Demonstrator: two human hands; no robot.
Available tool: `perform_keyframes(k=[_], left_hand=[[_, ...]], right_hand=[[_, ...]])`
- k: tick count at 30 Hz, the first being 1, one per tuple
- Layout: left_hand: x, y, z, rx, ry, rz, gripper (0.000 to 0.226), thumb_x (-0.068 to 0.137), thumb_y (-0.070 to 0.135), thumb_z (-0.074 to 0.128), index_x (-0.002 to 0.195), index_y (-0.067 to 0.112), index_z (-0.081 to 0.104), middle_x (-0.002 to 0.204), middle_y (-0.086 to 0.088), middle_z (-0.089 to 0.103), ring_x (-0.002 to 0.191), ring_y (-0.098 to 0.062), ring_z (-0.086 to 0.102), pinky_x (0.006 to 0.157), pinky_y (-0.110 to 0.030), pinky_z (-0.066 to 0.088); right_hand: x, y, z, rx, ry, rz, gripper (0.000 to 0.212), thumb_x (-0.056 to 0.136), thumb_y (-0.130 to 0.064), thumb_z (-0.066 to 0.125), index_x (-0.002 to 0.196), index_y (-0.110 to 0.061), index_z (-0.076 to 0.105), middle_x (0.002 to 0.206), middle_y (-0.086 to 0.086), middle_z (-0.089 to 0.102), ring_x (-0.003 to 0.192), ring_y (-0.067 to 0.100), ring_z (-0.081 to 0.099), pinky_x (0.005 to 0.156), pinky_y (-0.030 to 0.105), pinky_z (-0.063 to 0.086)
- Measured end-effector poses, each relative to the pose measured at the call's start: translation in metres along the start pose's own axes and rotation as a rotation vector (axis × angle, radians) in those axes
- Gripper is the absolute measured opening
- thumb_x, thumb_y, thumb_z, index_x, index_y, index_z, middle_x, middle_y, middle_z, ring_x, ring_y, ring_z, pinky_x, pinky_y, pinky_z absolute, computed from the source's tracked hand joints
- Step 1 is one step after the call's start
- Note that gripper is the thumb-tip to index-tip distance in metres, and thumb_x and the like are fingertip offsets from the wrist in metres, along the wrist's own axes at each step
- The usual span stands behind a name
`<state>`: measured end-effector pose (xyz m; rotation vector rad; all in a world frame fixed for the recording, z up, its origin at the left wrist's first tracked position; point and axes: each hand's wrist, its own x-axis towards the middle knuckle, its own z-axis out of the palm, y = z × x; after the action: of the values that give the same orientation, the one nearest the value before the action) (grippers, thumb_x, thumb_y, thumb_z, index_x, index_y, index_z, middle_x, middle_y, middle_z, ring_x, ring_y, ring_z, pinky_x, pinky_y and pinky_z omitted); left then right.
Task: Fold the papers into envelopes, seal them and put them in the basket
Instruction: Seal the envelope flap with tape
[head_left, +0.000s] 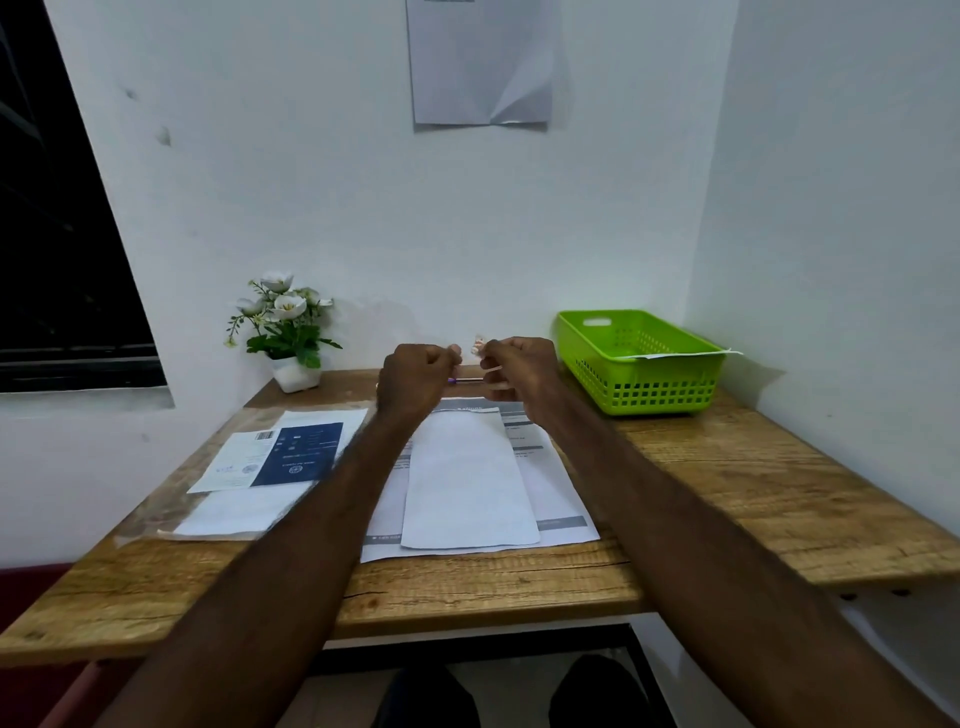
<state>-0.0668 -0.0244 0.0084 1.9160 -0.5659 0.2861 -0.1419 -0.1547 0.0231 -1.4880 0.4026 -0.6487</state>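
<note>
Green basket (644, 374) already holds one envelope (685, 355); folded paper (467, 478) awaits sealing. Both hands, left hand (415, 379) and right hand (514, 371), pinch something small, can't tell what.

You're facing a corner of white painted walls (363, 208), the back one scuffed with a few dark marks on its left part. A dark window (57, 249) sits at your left, black outside, with a dark frame and a white sill below. A creased grey sheet (480, 62) hangs flat on the back wall, top centre. The wooden counter (753, 483) runs wall to wall, grain rough, a crack along its front edge near the middle. A small white pot of white flowers (285, 332) stands at the back left, by the wall. Light is even, indoor, soft shadows. Under the counter you see a dark frame (483, 649).
</note>
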Motion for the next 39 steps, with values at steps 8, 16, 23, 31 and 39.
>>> perform_keyframes(k=[8,16,23,31,39], left_hand=[[0.001,-0.025,0.004,0.495,-0.209,0.047,0.012,0.083,0.028,0.073,0.085,0.019,0.080,0.086,-0.005,0.078,0.090,-0.023,0.071,0.074,-0.031,0.053],[0.008,-0.026,0.004,0.577,-0.337,0.044,0.028,0.083,0.044,0.078,0.089,0.016,0.078,0.096,-0.002,0.077,0.098,-0.020,0.069,0.077,-0.028,0.050],[0.012,-0.022,0.004,0.675,-0.420,-0.003,0.047,0.086,0.053,0.072,0.099,0.007,0.074,0.111,-0.014,0.073,0.104,-0.030,0.068,0.089,-0.037,0.056],[0.013,-0.021,0.001,0.682,-0.456,0.013,0.045,0.089,0.054,0.067,0.073,0.013,0.062,0.102,-0.016,0.074,0.097,-0.029,0.070,0.077,-0.032,0.049],[0.006,-0.015,0.005,0.580,-0.461,0.021,0.040,0.090,0.037,0.068,0.085,-0.003,0.067,0.104,-0.025,0.071,0.100,-0.037,0.068,0.078,-0.038,0.053]], right_hand=[[-0.004,0.008,-0.006,-0.204,-0.163,0.289,0.010,0.087,-0.011,0.062,0.091,-0.002,0.063,0.080,0.014,0.063,0.062,0.027,0.066,0.051,0.032,0.058],[-0.003,0.010,-0.004,-0.269,-0.183,0.379,0.011,0.095,-0.006,0.049,0.087,-0.001,0.056,0.081,0.015,0.060,0.066,0.026,0.065,0.039,0.025,0.053],[-0.003,0.012,-0.002,-0.275,-0.178,0.370,0.014,0.096,-0.005,0.048,0.085,0.000,0.055,0.081,0.015,0.059,0.067,0.025,0.064,0.043,0.027,0.053],[-0.004,0.010,-0.002,-0.286,-0.179,0.356,0.013,0.097,-0.004,0.048,0.091,0.002,0.057,0.081,0.016,0.059,0.068,0.026,0.063,0.055,0.033,0.056],[-0.006,0.008,-0.002,-0.294,-0.183,0.369,0.015,0.098,-0.006,0.048,0.105,0.003,0.056,0.084,0.016,0.058,0.070,0.026,0.063,0.062,0.035,0.058]])
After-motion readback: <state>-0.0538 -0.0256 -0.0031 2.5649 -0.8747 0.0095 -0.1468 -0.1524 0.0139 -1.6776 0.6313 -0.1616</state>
